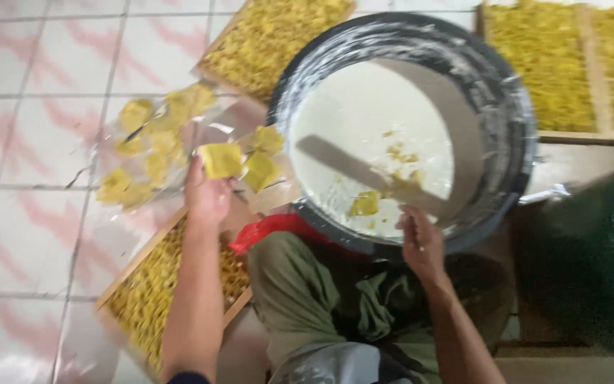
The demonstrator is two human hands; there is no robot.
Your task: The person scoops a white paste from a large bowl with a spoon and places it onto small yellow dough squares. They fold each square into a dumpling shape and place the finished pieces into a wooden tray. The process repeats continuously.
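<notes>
Hands work at the centre of the frame, above a tiled floor (30, 128) of white with pink streaks. The left hand (207, 195), left of centre, grips a flat yellow square piece (222, 160) between thumb and fingers, held just over a clear plastic sheet (179, 135) on the floor where more yellow pieces (143, 153) lie scattered. The right hand (421, 242), lower centre-right, is closed on the handle end of a flat spatula (364, 174) whose blade lies across the white batter (364, 128) in a round dark basin (506, 121) at upper centre. A few yellow bits (365, 204) float in the batter close to that hand. Wooden trays (143, 284) filled with yellow pieces sit at lower left and along the top edge.
</notes>
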